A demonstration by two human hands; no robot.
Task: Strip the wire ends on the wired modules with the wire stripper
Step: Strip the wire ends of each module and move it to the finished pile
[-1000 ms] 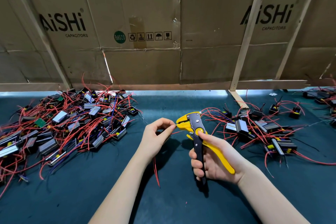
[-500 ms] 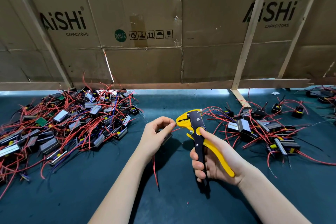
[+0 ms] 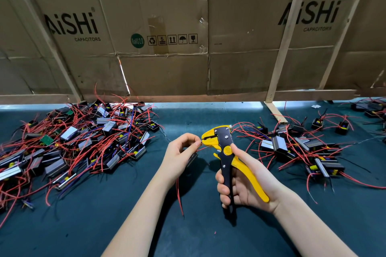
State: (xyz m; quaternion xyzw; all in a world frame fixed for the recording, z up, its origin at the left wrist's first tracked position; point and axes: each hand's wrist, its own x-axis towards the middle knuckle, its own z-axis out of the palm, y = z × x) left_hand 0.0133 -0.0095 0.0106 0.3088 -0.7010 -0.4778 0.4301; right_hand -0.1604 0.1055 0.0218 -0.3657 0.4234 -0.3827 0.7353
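Wire stripper [image 3: 226,152], yellow and black, held upright over the middle of the dark green bench [image 3: 104,225]. Right hand [image 3: 244,185] grips both handles, fingers [image 3: 222,191] curled round the black one, thumb along the body near the yellow pivot disc. Stripper head points left, toward the left hand [image 3: 179,152].

Left hand: fingertips [image 3: 195,143] pinch a red wire end [image 3: 205,148] just at the mouth of the stripper head; whether the wire sits inside the head cannot be told. A dark wired module [image 3: 192,159] shows partly under that hand, mostly hidden by the palm. A second red lead [image 3: 179,196] hangs from below the wrist down to the bench.

Surroundings: large pile of modules [image 3: 73,144] with tangled red wires on the left of the bench, well apart from the hands. Smaller pile [image 3: 300,148] on the right, near the stripper head, some of its red leads reaching behind the tool. A few loose modules at far right edge. Cardboard wall [image 3: 167,27] printed "AiSHi CAPACITORS" behind the bench, braced with wooden slats [image 3: 286,33]. Nothing lies between the two hands.

Versus the frame half a second back: both hands and the tool in much the same pose; grip on the handles and pinch on the wire unchanged. Piles unmoved.
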